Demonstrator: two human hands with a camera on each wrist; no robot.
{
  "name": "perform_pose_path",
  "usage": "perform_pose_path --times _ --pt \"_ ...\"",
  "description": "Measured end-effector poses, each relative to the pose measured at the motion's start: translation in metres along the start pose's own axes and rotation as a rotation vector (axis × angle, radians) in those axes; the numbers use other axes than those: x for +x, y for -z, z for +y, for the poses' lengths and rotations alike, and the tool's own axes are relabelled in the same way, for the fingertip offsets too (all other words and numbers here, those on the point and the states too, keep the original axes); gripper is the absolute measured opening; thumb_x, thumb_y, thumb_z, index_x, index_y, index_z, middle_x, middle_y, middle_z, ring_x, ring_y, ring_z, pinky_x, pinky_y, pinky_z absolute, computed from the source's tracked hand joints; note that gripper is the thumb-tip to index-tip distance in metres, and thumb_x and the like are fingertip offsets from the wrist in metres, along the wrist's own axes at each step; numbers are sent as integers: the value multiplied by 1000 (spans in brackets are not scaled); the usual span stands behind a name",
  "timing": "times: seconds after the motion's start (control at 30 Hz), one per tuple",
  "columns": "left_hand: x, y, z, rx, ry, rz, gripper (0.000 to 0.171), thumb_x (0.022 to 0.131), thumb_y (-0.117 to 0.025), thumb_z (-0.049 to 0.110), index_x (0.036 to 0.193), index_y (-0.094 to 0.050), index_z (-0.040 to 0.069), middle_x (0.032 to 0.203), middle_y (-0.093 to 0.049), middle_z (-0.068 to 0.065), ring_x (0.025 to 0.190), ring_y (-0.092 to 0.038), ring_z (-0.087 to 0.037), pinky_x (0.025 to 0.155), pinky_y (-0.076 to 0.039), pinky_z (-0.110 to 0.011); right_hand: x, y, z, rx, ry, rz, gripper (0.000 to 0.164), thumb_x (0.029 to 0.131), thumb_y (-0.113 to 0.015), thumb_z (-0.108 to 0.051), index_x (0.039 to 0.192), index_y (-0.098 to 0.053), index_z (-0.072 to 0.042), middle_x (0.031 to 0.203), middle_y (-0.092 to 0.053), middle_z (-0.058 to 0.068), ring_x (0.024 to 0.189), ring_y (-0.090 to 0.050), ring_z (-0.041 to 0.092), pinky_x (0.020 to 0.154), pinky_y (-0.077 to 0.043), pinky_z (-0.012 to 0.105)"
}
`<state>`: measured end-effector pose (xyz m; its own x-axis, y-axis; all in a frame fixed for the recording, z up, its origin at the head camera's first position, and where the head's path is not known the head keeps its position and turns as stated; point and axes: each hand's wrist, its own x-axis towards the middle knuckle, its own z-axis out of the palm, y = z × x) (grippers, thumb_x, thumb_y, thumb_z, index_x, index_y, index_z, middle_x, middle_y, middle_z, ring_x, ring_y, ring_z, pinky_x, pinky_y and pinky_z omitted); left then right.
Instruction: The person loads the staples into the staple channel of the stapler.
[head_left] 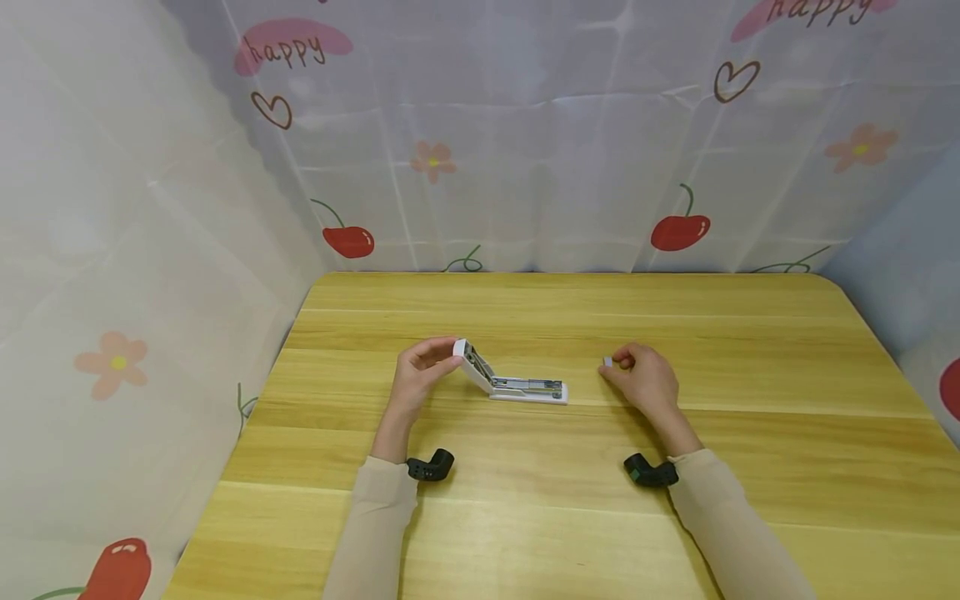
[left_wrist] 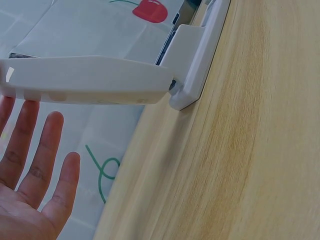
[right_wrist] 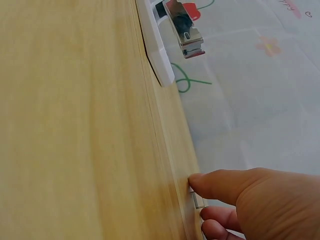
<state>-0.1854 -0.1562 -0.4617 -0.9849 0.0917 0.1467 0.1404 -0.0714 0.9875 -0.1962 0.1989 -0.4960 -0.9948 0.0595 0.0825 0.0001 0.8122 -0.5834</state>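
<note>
A white stapler (head_left: 525, 397) lies opened wide on the table, its base flat and its top arm tilted up to the left. My left hand (head_left: 420, 379) pinches the raised end of that arm between thumb and fingers. The left wrist view shows the stapler's top arm (left_wrist: 95, 80) above several extended fingers; the thumb is out of sight there. To the right of the stapler, my right hand (head_left: 647, 383) pinches a small grey strip of staples (head_left: 608, 362) at the tabletop. In the right wrist view the strip (right_wrist: 196, 201) shows partly between thumb and fingers.
The wooden table (head_left: 525, 525) has its far edge against a patterned cloth curtain (head_left: 517, 167). Another sheet (head_left: 142, 275) hangs along the left side. Black cameras (head_left: 431, 467) sit on both wrists, close above the tabletop.
</note>
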Motion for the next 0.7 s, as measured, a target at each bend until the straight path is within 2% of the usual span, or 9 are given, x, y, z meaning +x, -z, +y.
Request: perform_pose_path --times 0.33,0.7 --pt "0 1 -1 7 3 1 34 86 -67 -4 117 -61 -14 100 -69 13 94 -63 -7 81 -52 -20 2 -2 2 14 10 30 22 89 -71 -25 98 -70 -5 93 -67 14 80 -59 28 62 -42 34" --pt "0 0 0 9 7 -1 34 86 -68 -3 118 -60 -14 99 -68 13 94 -62 -7 81 -52 -20 1 -5 4 47 36 86 18 88 -73 -23 93 -73 -6 89 -69 14 77 -61 27 62 -42 31"
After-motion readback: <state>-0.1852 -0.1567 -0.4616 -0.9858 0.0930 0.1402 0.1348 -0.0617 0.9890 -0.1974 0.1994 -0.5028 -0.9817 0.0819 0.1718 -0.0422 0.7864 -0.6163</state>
